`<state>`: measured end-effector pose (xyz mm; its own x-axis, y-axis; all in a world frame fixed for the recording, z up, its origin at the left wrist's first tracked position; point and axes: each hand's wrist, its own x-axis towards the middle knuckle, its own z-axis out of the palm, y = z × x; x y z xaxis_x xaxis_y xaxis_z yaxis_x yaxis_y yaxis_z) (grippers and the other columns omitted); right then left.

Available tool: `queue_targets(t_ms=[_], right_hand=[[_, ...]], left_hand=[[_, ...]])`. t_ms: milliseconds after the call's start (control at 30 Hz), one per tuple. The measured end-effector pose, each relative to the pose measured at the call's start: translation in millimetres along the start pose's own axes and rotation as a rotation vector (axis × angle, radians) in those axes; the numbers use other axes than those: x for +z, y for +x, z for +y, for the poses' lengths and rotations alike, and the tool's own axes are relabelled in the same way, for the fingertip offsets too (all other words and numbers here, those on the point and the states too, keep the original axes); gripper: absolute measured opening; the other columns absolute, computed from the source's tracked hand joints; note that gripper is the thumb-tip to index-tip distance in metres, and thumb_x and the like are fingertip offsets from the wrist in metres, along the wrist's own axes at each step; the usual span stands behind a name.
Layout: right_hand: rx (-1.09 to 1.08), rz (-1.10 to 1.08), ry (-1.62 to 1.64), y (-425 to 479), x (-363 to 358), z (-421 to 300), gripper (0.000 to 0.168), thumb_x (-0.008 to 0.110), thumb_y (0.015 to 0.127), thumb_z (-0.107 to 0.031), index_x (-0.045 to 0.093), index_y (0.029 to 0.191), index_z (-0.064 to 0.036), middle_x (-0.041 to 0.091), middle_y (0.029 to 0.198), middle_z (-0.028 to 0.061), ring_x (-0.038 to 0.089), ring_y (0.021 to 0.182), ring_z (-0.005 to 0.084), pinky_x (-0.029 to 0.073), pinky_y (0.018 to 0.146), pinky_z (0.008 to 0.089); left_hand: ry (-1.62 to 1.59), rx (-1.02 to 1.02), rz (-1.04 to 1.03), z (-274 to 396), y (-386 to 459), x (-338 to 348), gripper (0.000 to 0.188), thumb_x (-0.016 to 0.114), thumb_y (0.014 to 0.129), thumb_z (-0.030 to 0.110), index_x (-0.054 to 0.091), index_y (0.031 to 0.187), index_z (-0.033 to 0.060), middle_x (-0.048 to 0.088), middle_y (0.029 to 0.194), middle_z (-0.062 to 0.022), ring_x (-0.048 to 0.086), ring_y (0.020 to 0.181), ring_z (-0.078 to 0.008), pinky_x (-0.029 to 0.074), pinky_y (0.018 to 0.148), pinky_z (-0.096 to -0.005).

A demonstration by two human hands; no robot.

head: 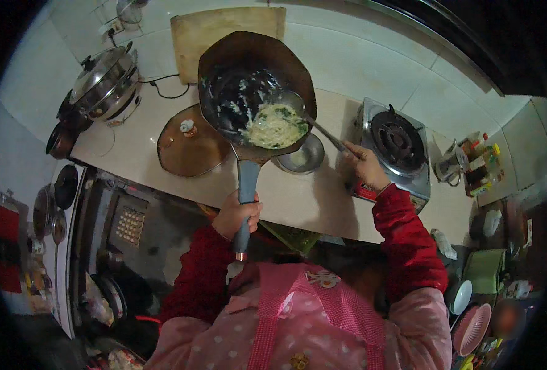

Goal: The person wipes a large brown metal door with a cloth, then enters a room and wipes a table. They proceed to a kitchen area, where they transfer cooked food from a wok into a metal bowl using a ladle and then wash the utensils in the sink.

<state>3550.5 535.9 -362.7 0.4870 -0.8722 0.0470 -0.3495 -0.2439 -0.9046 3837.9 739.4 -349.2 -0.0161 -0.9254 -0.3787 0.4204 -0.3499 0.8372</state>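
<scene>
My left hand is closed round the grey handle of a deep dark wok, holding it tilted above the counter. Pale noodle-like food with green leaves has gathered at the wok's lower right. My right hand grips the handle of a metal ladle, whose bowl is in the wok at the food. Partly under the wok stands a metal bowl with some pale content. To its left a brown-tinted lid with a knob lies on the counter.
A portable gas stove stands at the right, with a metal jug and several bottles beyond it. At the left are a lidded steel pot and a power cord. A wooden board leans against the tiled wall.
</scene>
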Motion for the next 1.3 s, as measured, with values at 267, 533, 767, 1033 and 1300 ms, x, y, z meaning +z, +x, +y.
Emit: queue_targets(t_ms=[267, 533, 767, 1033, 1300], right_hand=[[0.358, -0.064, 0.520, -35, 13, -13, 0.032, 0.055, 0.094, -0.015, 0.056, 0.124, -0.005, 0.041, 0.065, -0.0071, 0.034, 0.052, 0.0041, 0.028, 0.045, 0.0201], [0.013, 0.100, 0.022, -54, 6, -8, 0.038, 0.054, 0.095, -0.018, 0.051, 0.131, -0.005, 0.052, 0.070, -0.0025, 0.045, 0.058, 0.0051, 0.042, 0.052, 0.0229], [-0.292, 0.263, -0.366, -68, -3, 0, 0.041, 0.058, 0.090, -0.013, 0.052, 0.131, -0.014, 0.065, 0.087, 0.0186, 0.062, 0.066, 0.0265, 0.049, 0.062, 0.0355], [-0.382, 0.364, -0.542, -60, -6, -25, 0.049, 0.060, 0.086, -0.008, 0.050, 0.132, -0.020, 0.063, 0.081, 0.0186, 0.061, 0.069, 0.0365, 0.048, 0.061, 0.0418], [-0.393, 0.406, -0.784, -48, 5, -44, 0.070, 0.059, 0.074, 0.003, 0.044, 0.137, -0.024, 0.055, 0.083, 0.0135, 0.058, 0.069, 0.0346, 0.049, 0.059, 0.0429]], left_hand=[[0.125, 0.115, 0.024, -28, 20, -9, 0.020, 0.060, 0.081, 0.001, 0.043, 0.091, 0.0048, 0.047, 0.063, -0.0047, 0.047, 0.045, -0.0131, 0.041, 0.041, -0.0289], [0.337, 0.251, 0.119, -48, 35, -18, 0.016, 0.059, 0.083, 0.002, 0.045, 0.090, 0.0026, 0.050, 0.062, -0.0047, 0.047, 0.043, -0.0122, 0.043, 0.040, -0.0291], [0.415, 0.213, 0.154, -51, 36, -22, 0.020, 0.062, 0.082, 0.004, 0.046, 0.094, 0.0017, 0.053, 0.068, -0.0063, 0.049, 0.044, -0.0121, 0.044, 0.041, -0.0294], [0.530, 0.221, 0.217, -55, 37, -22, 0.020, 0.063, 0.082, 0.006, 0.047, 0.093, 0.0022, 0.051, 0.068, -0.0048, 0.050, 0.045, -0.0124, 0.043, 0.041, -0.0297], [0.690, 0.359, 0.244, -55, 31, -27, 0.020, 0.066, 0.080, 0.006, 0.049, 0.091, 0.0022, 0.053, 0.071, -0.0056, 0.056, 0.062, -0.0175, 0.047, 0.058, -0.0336]])
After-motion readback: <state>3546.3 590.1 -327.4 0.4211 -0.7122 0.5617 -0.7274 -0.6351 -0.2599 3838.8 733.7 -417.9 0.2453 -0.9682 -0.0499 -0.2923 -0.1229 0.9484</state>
